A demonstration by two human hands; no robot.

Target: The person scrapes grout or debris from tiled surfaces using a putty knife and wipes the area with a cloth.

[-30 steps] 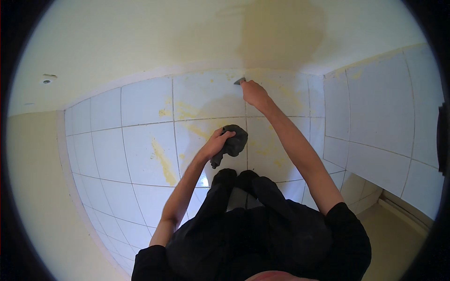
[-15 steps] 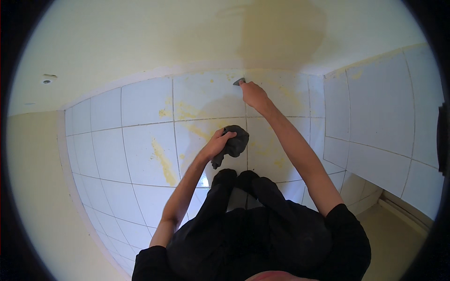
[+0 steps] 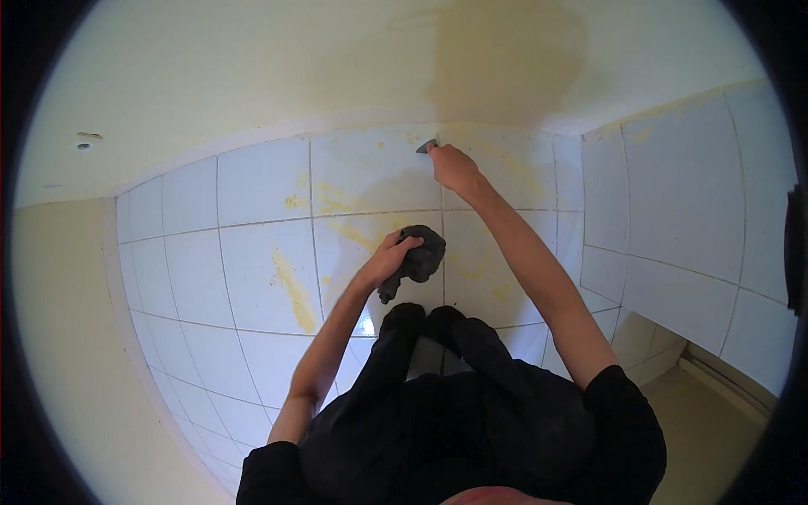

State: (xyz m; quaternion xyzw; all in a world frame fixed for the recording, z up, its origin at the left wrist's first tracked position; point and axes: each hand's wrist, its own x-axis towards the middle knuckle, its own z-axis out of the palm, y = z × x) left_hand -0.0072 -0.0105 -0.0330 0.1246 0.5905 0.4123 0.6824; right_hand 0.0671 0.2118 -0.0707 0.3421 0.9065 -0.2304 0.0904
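My right hand (image 3: 456,167) is closed around the handle end of a small scraper (image 3: 426,147). Its grey blade points left over a white floor tile, near the foot of the far wall; whether the blade touches the tile I cannot tell. The handle itself is hidden by my fingers. In my left hand (image 3: 389,257) is a bunched dark grey cloth (image 3: 427,254), gripped between thumb and fingers just beyond my feet, with one end hanging down. Yellow smears (image 3: 293,290) mark the white tiles (image 3: 261,181) around both hands.
A cream wall (image 3: 252,76) rises beyond the tiles and carries my shadow. On the right juts a white tiled block (image 3: 673,185), with a recess below it. A white socket (image 3: 84,143) sits on the wall at far left. My dark shoes (image 3: 404,318) stand close together.
The right hand and scraper have shifted very slightly to the left. My left hand and the cloth have barely moved.
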